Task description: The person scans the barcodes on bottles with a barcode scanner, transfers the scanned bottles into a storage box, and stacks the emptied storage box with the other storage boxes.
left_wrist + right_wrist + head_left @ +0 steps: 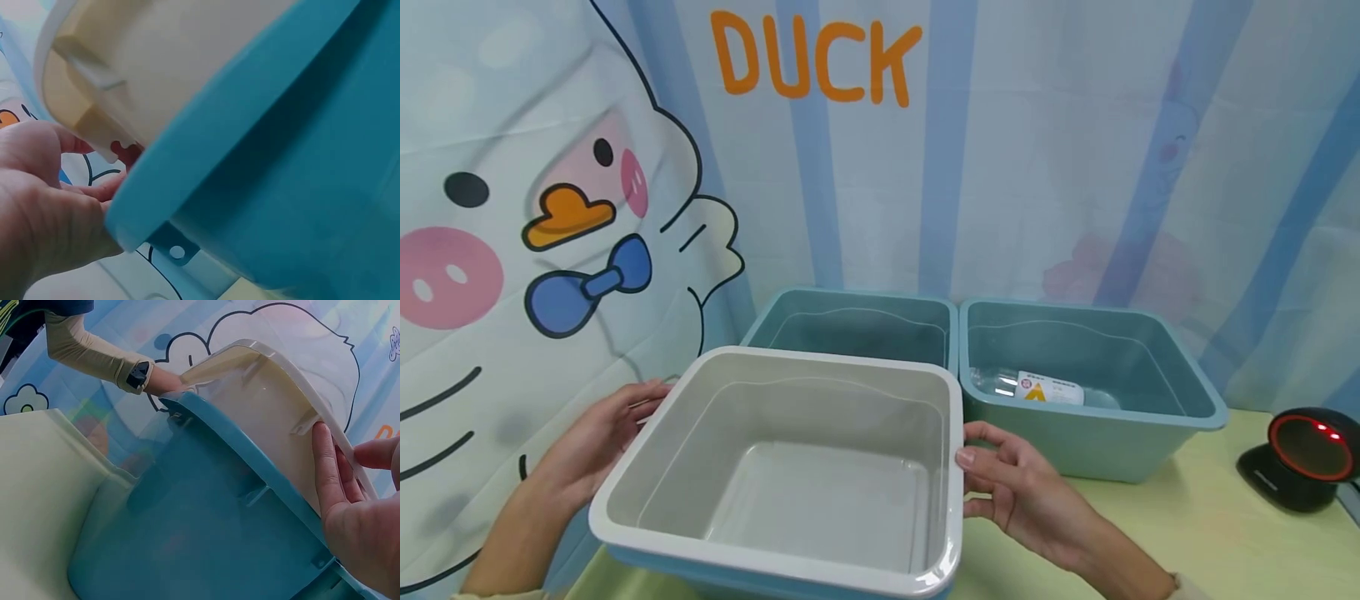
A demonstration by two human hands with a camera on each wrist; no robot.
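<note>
A whitish plastic storage bin [820, 492], its inside bare, sits nested in a blue bin [300, 206], with a gap between their rims. My right hand [1026, 492] pinches the white bin's right rim, thumb on the outer edge and fingers [328, 465] underneath. On the opposite side, my left hand [591, 442] holds the white bin by its left rim. In the left wrist view its fingers reach in between the two rims, and their tips are partly hidden.
Two blue-green bins stand side by side behind, a left one [850, 302] and a right one [1075, 446]. A clear labelled bottle [1048, 389] lies in the right one. A black device with red lights [1300, 458] stands on the yellow-green tabletop [1217, 533]. A printed curtain [880, 192] hangs behind.
</note>
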